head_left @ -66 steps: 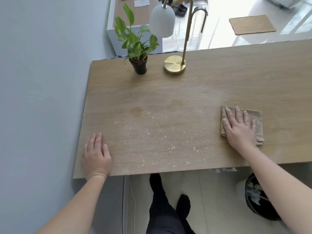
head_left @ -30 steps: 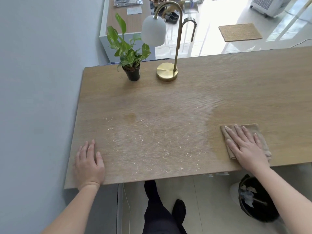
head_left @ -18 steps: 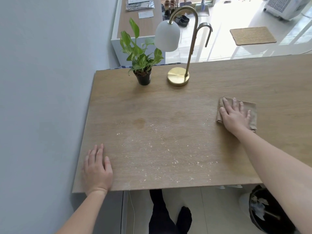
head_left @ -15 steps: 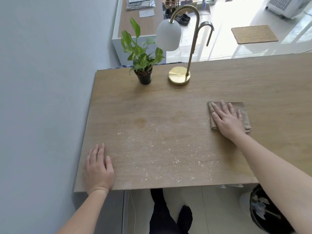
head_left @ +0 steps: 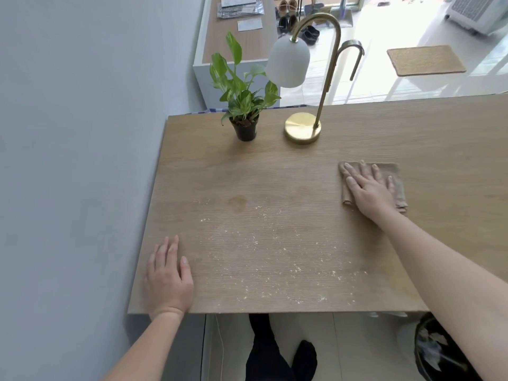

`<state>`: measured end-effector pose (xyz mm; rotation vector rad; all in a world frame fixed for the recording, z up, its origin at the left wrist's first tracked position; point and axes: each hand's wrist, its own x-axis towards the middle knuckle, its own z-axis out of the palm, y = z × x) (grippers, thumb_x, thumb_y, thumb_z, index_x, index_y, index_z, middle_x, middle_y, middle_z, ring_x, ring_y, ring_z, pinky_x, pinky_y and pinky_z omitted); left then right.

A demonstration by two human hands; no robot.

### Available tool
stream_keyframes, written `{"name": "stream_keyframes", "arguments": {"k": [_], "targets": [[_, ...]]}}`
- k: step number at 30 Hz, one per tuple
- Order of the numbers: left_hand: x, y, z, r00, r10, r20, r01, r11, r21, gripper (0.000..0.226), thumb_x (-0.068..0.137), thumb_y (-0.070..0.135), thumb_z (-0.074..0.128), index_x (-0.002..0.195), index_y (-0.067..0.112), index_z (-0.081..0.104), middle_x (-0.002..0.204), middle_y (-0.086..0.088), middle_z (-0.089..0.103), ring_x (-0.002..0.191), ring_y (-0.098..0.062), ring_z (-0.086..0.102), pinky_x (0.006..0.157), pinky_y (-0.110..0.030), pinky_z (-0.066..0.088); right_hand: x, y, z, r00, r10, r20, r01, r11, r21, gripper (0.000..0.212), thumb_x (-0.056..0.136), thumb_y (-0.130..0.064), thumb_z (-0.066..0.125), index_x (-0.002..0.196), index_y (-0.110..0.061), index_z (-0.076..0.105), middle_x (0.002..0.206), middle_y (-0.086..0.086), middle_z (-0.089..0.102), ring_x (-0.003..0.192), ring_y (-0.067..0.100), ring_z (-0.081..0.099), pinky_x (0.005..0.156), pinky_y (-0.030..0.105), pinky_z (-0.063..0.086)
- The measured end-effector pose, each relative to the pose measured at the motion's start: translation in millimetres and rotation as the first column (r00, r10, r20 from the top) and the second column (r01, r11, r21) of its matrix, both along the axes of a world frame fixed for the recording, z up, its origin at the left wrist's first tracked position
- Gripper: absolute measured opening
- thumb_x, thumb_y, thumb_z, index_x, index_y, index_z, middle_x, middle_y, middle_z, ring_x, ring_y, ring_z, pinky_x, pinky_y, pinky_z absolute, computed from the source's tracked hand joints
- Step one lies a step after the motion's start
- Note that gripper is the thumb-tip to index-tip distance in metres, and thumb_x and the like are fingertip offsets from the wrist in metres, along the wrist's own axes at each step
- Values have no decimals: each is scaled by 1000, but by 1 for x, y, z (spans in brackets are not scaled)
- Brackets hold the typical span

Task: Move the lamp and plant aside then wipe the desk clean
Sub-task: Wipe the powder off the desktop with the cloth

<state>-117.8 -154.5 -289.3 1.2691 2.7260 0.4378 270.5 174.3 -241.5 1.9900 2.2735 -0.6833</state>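
Note:
A wooden desk (head_left: 412, 149) fills the view. At its far left stand a small green plant (head_left: 244, 97) in a black pot and, just right of it, a brass lamp (head_left: 302, 127) with a white shade. My right hand (head_left: 369, 189) lies flat with spread fingers on a folded tan cloth (head_left: 395, 174), right of the desk's middle and in front of the lamp. My left hand (head_left: 169, 279) rests flat on the near left corner. Pale crumbs (head_left: 275, 254) and a brown stain (head_left: 237, 202) mark the wood between the two hands.
A grey wall runs along the desk's left edge. A dark waste bin (head_left: 442, 350) stands on the floor under the near right edge. My legs in dark trousers show below the front edge. Beyond the desk are a low cabinet and a floor mat.
My right hand slid the cloth from the near edge away from me, then leftwards toward the crumbs. The left hand stayed in place. Plant and lamp have not moved.

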Motion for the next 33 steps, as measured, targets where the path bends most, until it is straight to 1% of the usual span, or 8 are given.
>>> {"name": "stream_keyframes", "arguments": {"k": [3, 6, 10, 15, 22, 26, 30, 33], "targets": [[0, -1, 1, 1000, 2, -2, -2, 1000, 0, 61, 103, 40, 34, 160, 25, 47, 165, -2, 47, 154, -28, 37, 123, -53, 35, 2, -25, 0, 976, 213, -46, -213, 977, 7, 49, 109, -62, 20, 158, -65, 18, 173, -26, 3, 163, 7, -4, 130, 43, -8], [0, -1, 2, 1000, -8, 0, 8, 1000, 1, 61, 103, 40, 35, 160, 24, 47, 165, -2, 46, 154, -28, 37, 124, -52, 34, 40, -59, 2, 965, 260, -42, -259, 965, 29, 46, 109, -62, 18, 154, -71, 15, 170, -32, 3, 161, 0, -5, 130, 40, -6], [0, 0, 3, 1000, -3, -4, 3, 1000, -2, 61, 103, 40, 35, 160, 23, 48, 164, -3, 48, 154, -29, 38, 124, -52, 35, 54, -38, 2, 994, 108, 16, -108, 994, 30, 46, 110, -62, 18, 156, -69, 12, 175, -24, 6, 162, 5, -1, 131, 45, -3], [1, 1, 4, 1000, 1, -8, -1, 1000, -5, 61, 103, 41, 33, 160, 24, 48, 164, -1, 48, 154, -27, 38, 122, -52, 37, -15, 12, 1, 995, -99, 24, 99, 995, 13, 53, 110, -60, 17, 163, -56, 14, 177, -14, 0, 164, 17, -5, 130, 49, -10], [0, -2, 2, 1000, -4, -19, 4, 1000, -4, 61, 103, 40, 34, 159, 23, 49, 165, -2, 48, 154, -28, 38, 123, -53, 37, 3, -32, -2, 963, 267, -25, -266, 963, 41, 49, 110, -63, 18, 159, -66, 13, 171, -31, 0, 161, 2, -6, 130, 40, -8], [0, 0, 1, 1000, 4, -14, -4, 1000, -4, 60, 103, 40, 34, 160, 24, 49, 165, -1, 47, 155, -27, 38, 123, -53, 37, 37, -25, 3, 995, 97, 23, -98, 994, 44, 49, 110, -62, 20, 158, -66, 14, 173, -28, 6, 162, 4, 1, 130, 42, -5], [0, 0, 2, 1000, 7, -8, -7, 1000, -11, 60, 104, 41, 34, 160, 25, 47, 166, 0, 46, 155, -27, 37, 124, -53, 36, -8, 17, 2, 992, -123, 24, 123, 992, 25, 57, 108, -64, 13, 164, -55, 12, 177, -18, -1, 164, 16, -5, 130, 50, -10], [0, 0, 2, 1000, 0, -14, 0, 1000, -27, 60, 104, 41, 33, 161, 26, 46, 167, 1, 45, 156, -26, 36, 125, -52, 35, -46, 26, -2, 1000, -17, 26, 16, 1000, 16, 57, 107, -66, 6, 163, -57, 3, 176, -15, -10, 164, 18, -12, 129, 51, -14]]}}
